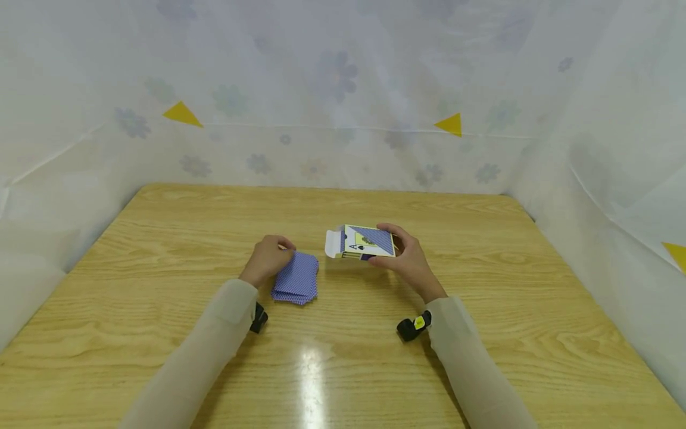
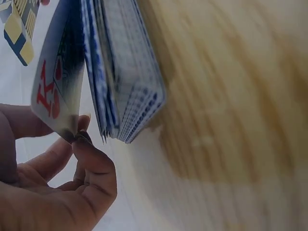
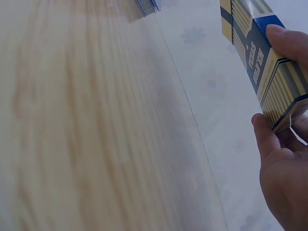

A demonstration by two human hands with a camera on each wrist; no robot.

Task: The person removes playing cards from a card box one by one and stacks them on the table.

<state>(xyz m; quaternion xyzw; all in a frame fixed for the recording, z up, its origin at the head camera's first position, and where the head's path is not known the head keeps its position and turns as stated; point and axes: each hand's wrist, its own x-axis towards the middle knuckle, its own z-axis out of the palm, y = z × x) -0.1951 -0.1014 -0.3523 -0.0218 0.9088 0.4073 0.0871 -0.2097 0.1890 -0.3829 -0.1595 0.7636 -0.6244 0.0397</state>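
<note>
My left hand is at the far left corner of a loose stack of blue-backed playing cards on the table. In the left wrist view its thumb and finger pinch the corner of one playing card, a red king, tilted away from the stack's edge. My right hand grips a card box by its right end, thumb on the near side and fingers on the far side. The box is raised above the table, its white flap open toward the left. Striped sides show in the right wrist view.
The wooden table reaches white flowered sheeting at the back and sides. Yellow triangles mark the sheeting. Each wrist carries a black camera band.
</note>
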